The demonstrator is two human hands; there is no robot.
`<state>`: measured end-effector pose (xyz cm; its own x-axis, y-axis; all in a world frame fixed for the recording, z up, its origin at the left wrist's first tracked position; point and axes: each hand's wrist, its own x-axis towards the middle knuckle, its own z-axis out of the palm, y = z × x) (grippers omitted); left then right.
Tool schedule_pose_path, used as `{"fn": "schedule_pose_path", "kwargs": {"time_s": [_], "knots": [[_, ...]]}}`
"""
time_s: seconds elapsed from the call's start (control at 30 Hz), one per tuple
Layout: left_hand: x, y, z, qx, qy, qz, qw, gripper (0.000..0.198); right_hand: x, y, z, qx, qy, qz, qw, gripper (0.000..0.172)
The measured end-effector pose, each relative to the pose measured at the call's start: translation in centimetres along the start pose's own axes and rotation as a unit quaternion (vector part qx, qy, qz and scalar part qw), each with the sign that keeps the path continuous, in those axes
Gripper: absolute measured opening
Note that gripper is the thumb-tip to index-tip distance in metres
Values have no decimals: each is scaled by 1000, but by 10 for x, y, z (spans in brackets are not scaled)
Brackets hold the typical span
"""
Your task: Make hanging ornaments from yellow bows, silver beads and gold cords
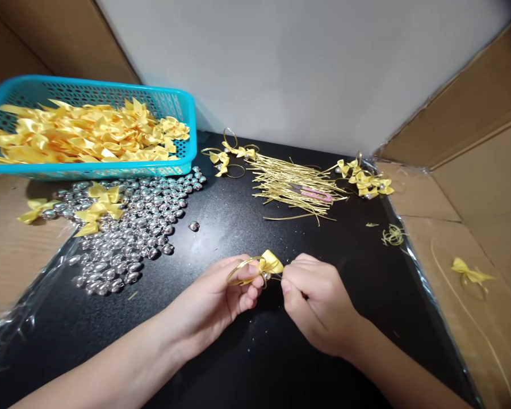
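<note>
My left hand (223, 298) pinches a small yellow ribbon bow (271, 262) with a gold cord loop (243, 271) curving over its fingers. My right hand (313, 301) is closed in a pinch at the bow's right side, gripping the cord end there. Both hands hover low over the black table surface (238, 227). A pile of silver beads (132, 224) lies to the left, and a bundle of gold cords (289, 184) lies further back with pink-handled scissors (315, 194) on it.
A blue basket (111, 94) full of yellow bows stands at the back left. Finished bows with loops lie at the back centre (230, 154) and back right (366, 180). Cardboard walls enclose both sides; one bow (470, 274) lies on the right cardboard.
</note>
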<state>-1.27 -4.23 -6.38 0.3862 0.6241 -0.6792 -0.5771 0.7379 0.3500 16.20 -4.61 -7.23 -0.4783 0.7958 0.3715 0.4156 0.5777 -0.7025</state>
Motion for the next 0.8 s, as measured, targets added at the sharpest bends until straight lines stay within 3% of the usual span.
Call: {"fn": "schedule_pose_path", "kwargs": {"time_s": [0.8], "knots": [[0,-2,-3,64,-47,-24,997,28,1,-2,-7,18,-70,8,997,25]]}}
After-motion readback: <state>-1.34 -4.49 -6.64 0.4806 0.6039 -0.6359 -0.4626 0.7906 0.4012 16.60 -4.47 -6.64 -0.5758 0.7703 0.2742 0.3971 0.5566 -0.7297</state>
